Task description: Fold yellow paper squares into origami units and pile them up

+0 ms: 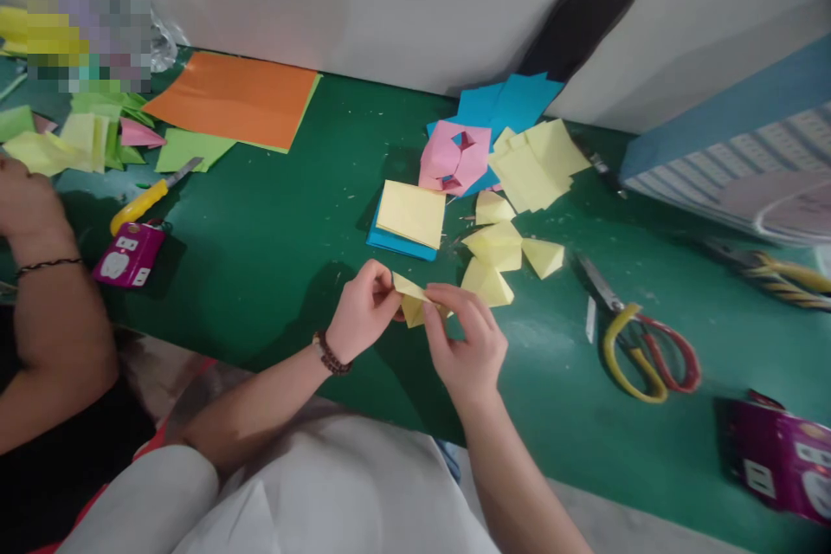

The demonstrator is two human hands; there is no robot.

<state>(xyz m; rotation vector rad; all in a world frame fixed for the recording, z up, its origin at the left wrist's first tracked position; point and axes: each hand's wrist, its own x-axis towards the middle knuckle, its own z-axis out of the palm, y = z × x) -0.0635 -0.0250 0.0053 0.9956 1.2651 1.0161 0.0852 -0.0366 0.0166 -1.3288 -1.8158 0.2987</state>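
Here, yellow paper (412, 305) between left grip (363, 310), right grip (464, 346)

We've got folded yellow paper (412, 305), matt & thin, on a smooth matt green worktop (273, 277). Scissors (616, 303): bright metal blades, glossy plastic handles. Craft knife (146, 206): glossy yellow plastic body, metal blade. Orange paper sheet (234, 99): matt too.

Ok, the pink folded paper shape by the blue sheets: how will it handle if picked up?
The pink paper shape looks light for its size, being folded paper with an open hole, so a nudge would probably slide or tip it. Its thin creased walls would likely crush under a firm pinch. It sits on blue sheets, which might slide too.
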